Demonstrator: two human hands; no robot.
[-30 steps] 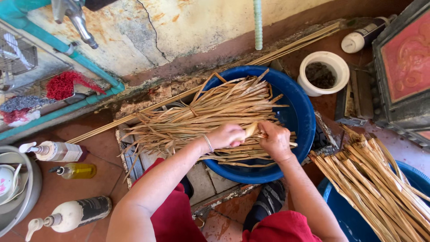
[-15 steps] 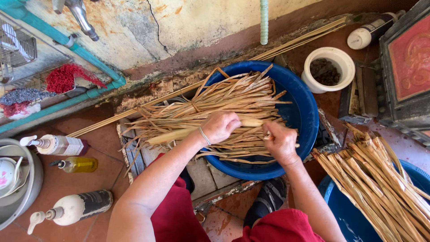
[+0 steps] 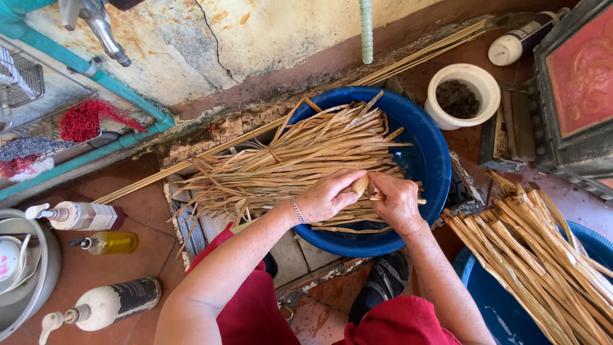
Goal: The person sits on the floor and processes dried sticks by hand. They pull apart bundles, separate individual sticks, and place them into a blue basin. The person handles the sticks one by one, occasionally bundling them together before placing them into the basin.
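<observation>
A round blue basin [image 3: 429,153] sits on the floor in front of me, with a heap of dried tan leaf strips [image 3: 294,160] lying across it and hanging over its left rim. My left hand [image 3: 329,197] and my right hand [image 3: 397,201] meet over the basin's near side. Both grip the same pale leaf strip [image 3: 361,185], which shows between the fingers. A thin bracelet circles my left wrist.
A second blue tub [image 3: 504,306] at right holds a stack of tan strips [image 3: 543,249]. A white pot [image 3: 463,96] with dark contents stands behind the basin. Bottles [image 3: 102,306] and a metal bowl [image 3: 29,281] lie left. Long thin sticks [image 3: 421,54] run along the cracked wall.
My hands were apart half a second ago, the left pressing the bundle; now they have come together on one strip at the basin's near side.
</observation>
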